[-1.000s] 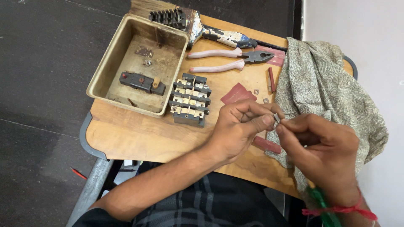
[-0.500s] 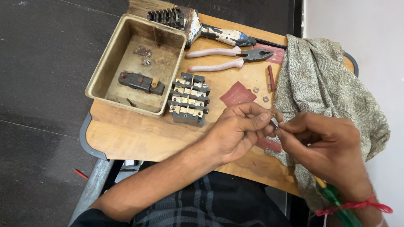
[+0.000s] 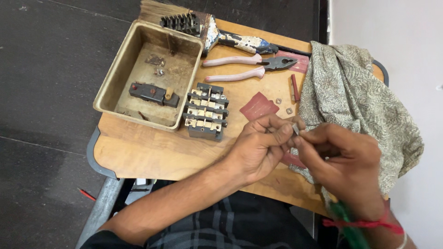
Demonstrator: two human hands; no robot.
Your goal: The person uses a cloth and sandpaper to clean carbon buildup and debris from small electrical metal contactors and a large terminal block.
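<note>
The rounded wooden bench (image 3: 147,152) carries most of it: a crumpled speckled grey-green cloth (image 3: 364,106) draped over its right side, and a worn tan metal tray (image 3: 122,76) at the far left with a dark switch part lying in it. Just beside the tray sits a black terminal block with pale metal contacts (image 3: 205,111), and beyond it pink-handled pliers (image 3: 249,67) lie crosswise. Near the front edge, the left hand (image 3: 258,150) and right hand (image 3: 346,161) meet above the bench. Between them is a tiny grey metal piece (image 3: 295,129), pinched by the left fingers, with the right fingertips pressed against it from the right. It is too small to tell its long axis.
</note>
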